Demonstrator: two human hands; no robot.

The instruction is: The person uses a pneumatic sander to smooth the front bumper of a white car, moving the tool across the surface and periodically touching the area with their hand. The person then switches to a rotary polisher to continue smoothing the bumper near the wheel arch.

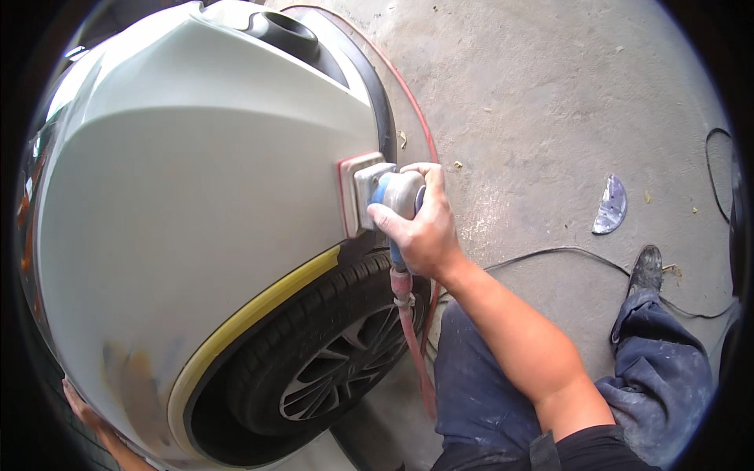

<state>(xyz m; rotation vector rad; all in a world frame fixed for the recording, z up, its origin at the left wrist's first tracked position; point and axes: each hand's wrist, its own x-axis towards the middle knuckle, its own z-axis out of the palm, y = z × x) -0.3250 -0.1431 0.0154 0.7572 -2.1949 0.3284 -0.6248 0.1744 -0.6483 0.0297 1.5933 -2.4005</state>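
Note:
My right hand (428, 231) is wrapped round the grey and blue body of a pneumatic sander (405, 191). Its rectangular pad (351, 196), edged in red, lies against the pale car body panel (196, 188) just above the wheel arch. A dusty reddish air hose (406, 322) hangs from the sander's handle. Yellow tape (271, 292) lines part of the arch over the wheel (345, 365). At the lower left, my left hand (78, 402) rests along the panel's far edge with its fingers stretched out; the car's curve partly hides it. A brown and grey patch (135, 377) marks the panel nearby.
A red hose (416, 106) curves across the concrete floor beside the car. Black cable (561, 250) runs toward my shoe (647, 271). A half-round greyish-purple piece (610, 206) and small scraps lie on the floor at the right.

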